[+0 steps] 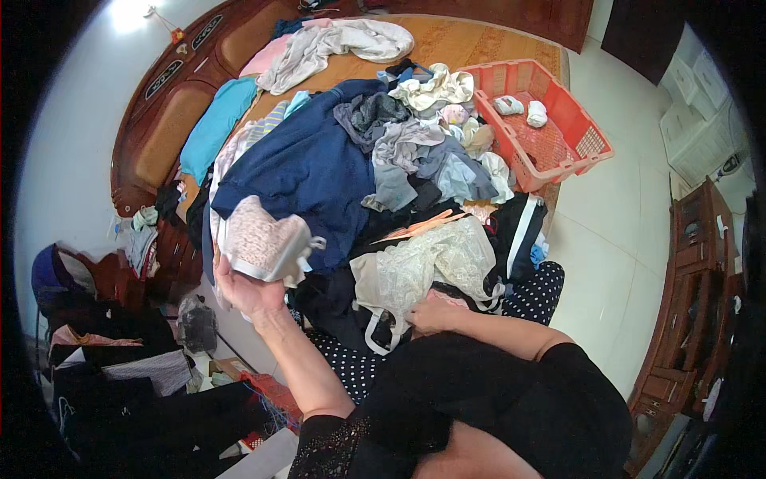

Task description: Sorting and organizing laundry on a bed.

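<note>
Raised at the left, my left hand (248,292) holds a pale pink patterned bra (260,239) with light edging, its cups bunched above my palm. A cream lace bra (428,260) lies spread over my lap, and my right hand (432,314) is at its lower edge, the fingers partly hidden beside a pink and black piece. Behind the bras a navy blue garment (317,161) covers part of the bed. To its right rises a heap of grey, white and beige clothes (419,143). Peach straps (419,227) show just behind the lace bra.
A red plastic basket (565,170) with two rolled white items (537,114) stands at the bed's right edge. A turquoise cloth (218,129) lies by the wooden headboard (173,114). White and pink garments (341,45) lie farther back. A wooden cabinet (682,299) stands at the right.
</note>
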{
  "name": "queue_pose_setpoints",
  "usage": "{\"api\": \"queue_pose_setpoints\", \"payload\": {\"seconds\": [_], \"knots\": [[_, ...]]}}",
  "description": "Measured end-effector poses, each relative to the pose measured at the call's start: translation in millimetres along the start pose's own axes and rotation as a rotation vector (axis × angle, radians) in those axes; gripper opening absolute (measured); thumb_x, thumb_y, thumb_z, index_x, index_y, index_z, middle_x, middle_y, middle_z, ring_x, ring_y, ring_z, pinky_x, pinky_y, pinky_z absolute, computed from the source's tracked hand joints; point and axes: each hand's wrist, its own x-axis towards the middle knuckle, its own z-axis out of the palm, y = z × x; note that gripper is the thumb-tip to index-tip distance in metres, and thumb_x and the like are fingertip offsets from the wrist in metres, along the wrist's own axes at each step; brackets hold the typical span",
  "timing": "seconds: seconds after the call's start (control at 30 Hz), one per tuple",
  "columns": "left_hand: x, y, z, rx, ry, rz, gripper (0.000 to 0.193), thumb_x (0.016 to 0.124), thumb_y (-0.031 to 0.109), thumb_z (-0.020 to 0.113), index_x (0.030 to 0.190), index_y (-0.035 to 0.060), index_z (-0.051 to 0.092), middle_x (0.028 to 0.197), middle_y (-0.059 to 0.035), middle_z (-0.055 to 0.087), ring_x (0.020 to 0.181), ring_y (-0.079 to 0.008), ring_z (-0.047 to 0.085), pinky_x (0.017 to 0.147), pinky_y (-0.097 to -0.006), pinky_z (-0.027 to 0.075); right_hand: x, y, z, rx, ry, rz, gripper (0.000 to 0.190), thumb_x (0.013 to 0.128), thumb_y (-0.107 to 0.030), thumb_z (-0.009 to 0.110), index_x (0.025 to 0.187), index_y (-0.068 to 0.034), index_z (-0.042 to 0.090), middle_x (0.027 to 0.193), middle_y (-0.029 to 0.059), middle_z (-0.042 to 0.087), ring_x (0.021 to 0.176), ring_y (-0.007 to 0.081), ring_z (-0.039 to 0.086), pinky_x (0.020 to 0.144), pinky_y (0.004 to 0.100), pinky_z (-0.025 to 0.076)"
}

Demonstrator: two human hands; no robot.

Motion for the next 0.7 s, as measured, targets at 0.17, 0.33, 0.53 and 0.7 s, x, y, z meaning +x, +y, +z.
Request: {"api": "queue_pose_setpoints", "payload": {"seconds": [0.17,0.33,0.53,0.7], "knots": [[-5.5,-21.7,1.9,0.250,0.015,-0.264,0.050,0.082,0.022,0.053,0.122,-0.0064,0.044,0.118,-0.0205,0.054,0.105,-0.0328,0.056,0.090,-0.0446,0.047,16.1,28.6,40.4,0.174,0.355,-0.209,0.034,0.077,-0.025,0.053,0.108,-0.012,0.062,0.096,0.0164,0.064,0.093,0.0322,0.061,0.080,0.0474,0.045],[-14.3,-43.9,19.3,0.439,-0.395,-0.596,0.037,0.080,0.014,0.062,0.109,-0.0081,0.055,0.097,-0.0126,0.064,0.082,-0.0204,0.064,0.076,-0.0322,0.051,-30.5,48.1,-22.7,1.169,0.257,0.017,0.020,0.083,-0.016,0.052,0.087,-0.001,0.064,0.067,0.0070,0.062,0.053,0.0131,0.058,0.048,0.0286,0.047],[-13.2,-56.5,44.4,0.620,-0.785,-0.903,0.036,0.079,0.015,0.065,0.105,-0.0104,0.059,0.095,-0.0128,0.066,0.084,-0.0185,0.064,0.076,-0.0285,0.050,-70.4,85.3,-86.9,1.215,1.108,-0.182,0.028,0.093,-0.023,0.046,0.101,0.001,0.060,0.090,0.0067,0.062,0.074,0.0090,0.056,0.064,0.0234,0.045],[-17.3,-73.0,62.7,0.621,-1.009,-1.065,0.034,0.082,0.014,0.063,0.106,-0.0098,0.060,0.095,-0.0103,0.066,0.082,-0.0151,0.063,0.075,-0.0266,0.048,-101.6,56.5,-146.2,1.056,1.051,-0.520,0.034,0.093,-0.028,0.047,0.107,0.000,0.059,0.092,0.0045,0.058,0.081,0.0120,0.055,0.069,0.0265,0.044]]}}
